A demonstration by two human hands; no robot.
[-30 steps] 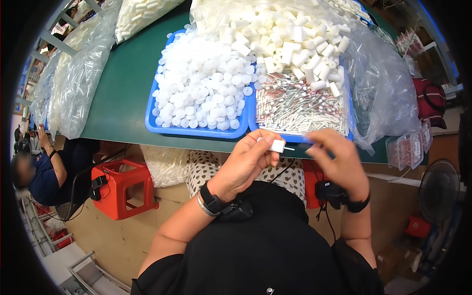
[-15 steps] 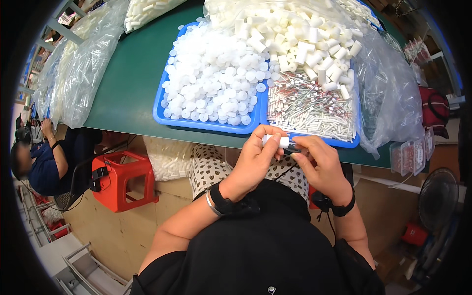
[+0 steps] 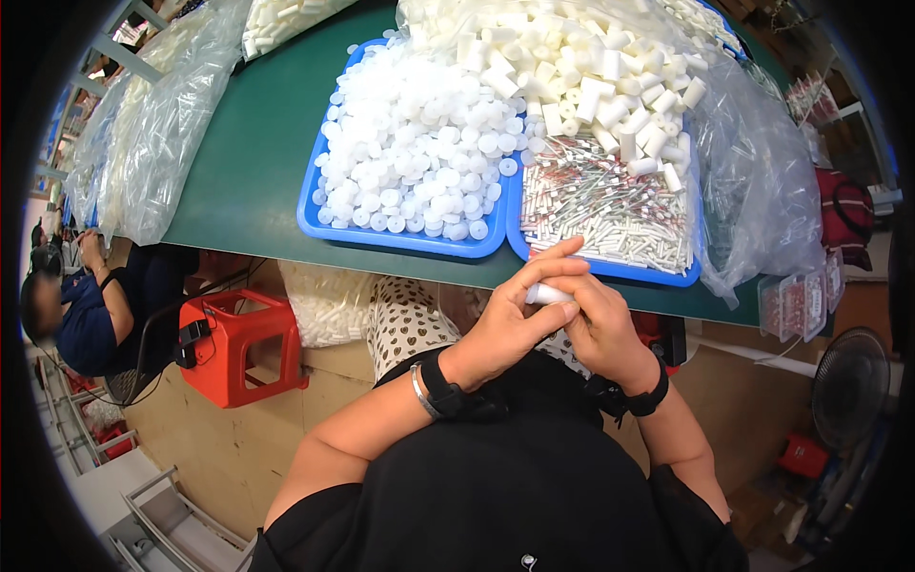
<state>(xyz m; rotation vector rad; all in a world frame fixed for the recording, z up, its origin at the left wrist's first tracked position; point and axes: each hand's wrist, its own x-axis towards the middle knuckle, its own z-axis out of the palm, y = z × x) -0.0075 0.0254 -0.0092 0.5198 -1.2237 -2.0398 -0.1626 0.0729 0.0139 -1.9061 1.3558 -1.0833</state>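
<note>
My left hand [image 3: 501, 322] and my right hand [image 3: 608, 332] meet just off the table's front edge, around a small white cylindrical piece [image 3: 547, 295]. My left thumb presses along the piece while the left fingers reach across toward the right hand. The right fingers curl round its other end, which is hidden. Right beyond my hands is a blue tray [image 3: 634, 274] with thin white-tipped rods [image 3: 610, 219] and short thick white foam-like cylinders [image 3: 610, 110]. To its left, another blue tray [image 3: 400, 242] holds a heap of translucent white discs [image 3: 410, 153].
Clear plastic bags [image 3: 753, 172] crowd the green table [image 3: 243, 181] at right, with more bags [image 3: 172, 143] at left. Below it stand a red stool [image 3: 243, 348] and a bag of white cylinders [image 3: 326, 305]. A person [image 3: 100, 315] sits at left; a fan [image 3: 843, 381] stands right.
My hands have come closer together, and the right hand now wraps round the piece. The dark part seen between my hands is now covered. My left fingers have stretched out across.
</note>
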